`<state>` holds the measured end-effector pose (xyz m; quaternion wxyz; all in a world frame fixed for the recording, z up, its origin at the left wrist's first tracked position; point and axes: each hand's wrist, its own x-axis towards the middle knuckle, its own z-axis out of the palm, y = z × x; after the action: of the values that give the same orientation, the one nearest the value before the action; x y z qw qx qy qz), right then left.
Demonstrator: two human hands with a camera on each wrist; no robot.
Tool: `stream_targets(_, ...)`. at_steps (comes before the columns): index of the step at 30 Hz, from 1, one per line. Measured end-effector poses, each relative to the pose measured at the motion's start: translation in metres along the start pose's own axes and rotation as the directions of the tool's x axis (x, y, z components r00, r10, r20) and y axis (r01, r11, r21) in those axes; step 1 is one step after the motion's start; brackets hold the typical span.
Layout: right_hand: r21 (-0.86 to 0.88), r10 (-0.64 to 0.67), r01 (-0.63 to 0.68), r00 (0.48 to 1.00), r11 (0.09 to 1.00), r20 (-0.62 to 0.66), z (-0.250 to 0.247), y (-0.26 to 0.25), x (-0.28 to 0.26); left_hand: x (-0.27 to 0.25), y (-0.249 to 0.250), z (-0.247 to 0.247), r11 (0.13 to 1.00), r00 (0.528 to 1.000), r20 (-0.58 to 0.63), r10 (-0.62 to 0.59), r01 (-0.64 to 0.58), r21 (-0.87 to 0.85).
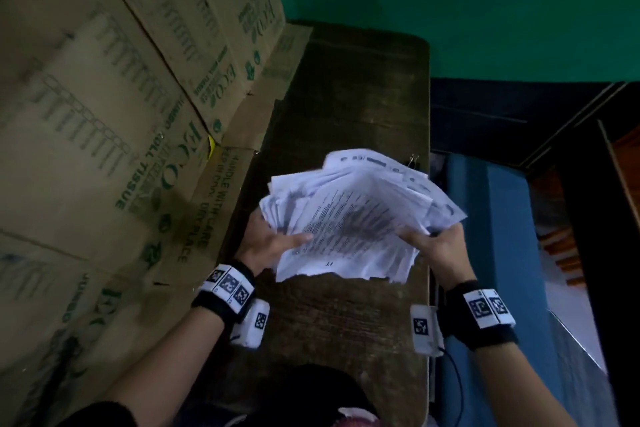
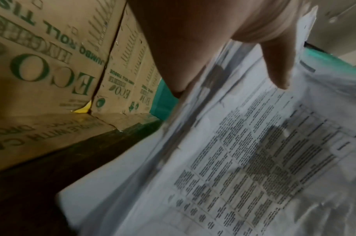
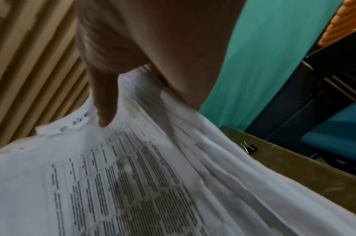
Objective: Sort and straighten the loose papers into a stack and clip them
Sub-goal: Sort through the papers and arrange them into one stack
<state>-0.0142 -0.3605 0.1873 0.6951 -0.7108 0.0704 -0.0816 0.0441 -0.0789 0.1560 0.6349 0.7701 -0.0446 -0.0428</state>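
Note:
A fanned, uneven bundle of printed white papers (image 1: 353,215) is held up above the dark wooden table (image 1: 346,322). My left hand (image 1: 273,243) grips its left edge, thumb on top of the sheets (image 2: 243,159). My right hand (image 1: 436,246) grips the right edge, its thumb lying on the top sheet (image 3: 122,183). The fingers under the bundle are hidden. A black binder clip (image 1: 412,160) lies on the table by its right edge, just beyond the papers; the same binder clip (image 3: 248,148) shows in the right wrist view.
Stacked cardboard boxes (image 1: 114,121) printed with green lettering crowd the table's left side, one flap (image 1: 221,204) lying on the tabletop. The table's right edge (image 1: 429,184) drops off to a blue seat (image 1: 491,225). A green wall (image 1: 450,0) stands behind.

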Motion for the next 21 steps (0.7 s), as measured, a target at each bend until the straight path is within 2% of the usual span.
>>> stream_targets(2,-0.008,-0.013,0.013,0.999,1.0,0.045,-0.01,0.009,0.004,0.002,-0.002,-0.007,0.999,0.998,0.063,0.026,-0.028,0.034)
stream_targets(4,-0.015,-0.02,0.021,0.998,1.0,0.057,-0.016,0.017,0.007,0.0,0.001,-0.011,1.0,0.999,0.034,0.013,-0.014,0.019)
stream_targets(7,0.025,0.002,-0.002,1.0,1.0,0.014,-0.007,0.023,0.01,0.001,0.009,0.003,0.989,0.992,0.086,-0.094,0.103,-0.107)
stream_targets(8,0.056,0.023,-0.023,1.0,0.998,-0.004,0.001,0.02,0.012,0.003,0.012,0.009,0.978,0.989,0.052,-0.136,0.143,-0.155)
stream_targets(10,0.098,0.019,-0.017,1.0,0.995,-0.021,0.012,0.01,0.014,0.006,0.015,0.018,0.956,0.975,-0.087,-0.206,0.181,-0.232)
stream_targets(12,0.098,-0.025,0.029,0.999,0.995,-0.041,0.013,-0.005,0.014,0.013,0.013,0.014,0.952,0.974,-0.112,-0.199,0.165,-0.257)
stream_targets(14,0.114,-0.05,0.053,0.998,0.992,-0.027,0.002,-0.012,0.015,0.015,0.016,0.0,0.96,0.985,-0.043,-0.166,0.152,-0.236)
stream_targets(16,0.017,-0.098,0.097,0.993,0.995,0.07,-0.015,-0.005,0.019,0.016,0.022,-0.01,0.974,0.991,0.093,-0.098,0.115,-0.195)
stream_targets(19,-0.083,-0.056,0.075,0.978,0.994,0.203,-0.029,0.013,0.024,0.018,0.025,-0.013,0.999,0.968,0.25,-0.034,0.038,-0.011)
stream_targets(21,-0.126,-0.057,0.08,0.982,0.989,0.18,-0.034,0.018,0.025,0.023,0.024,-0.014,0.999,0.962,0.27,-0.032,0.032,0.004)
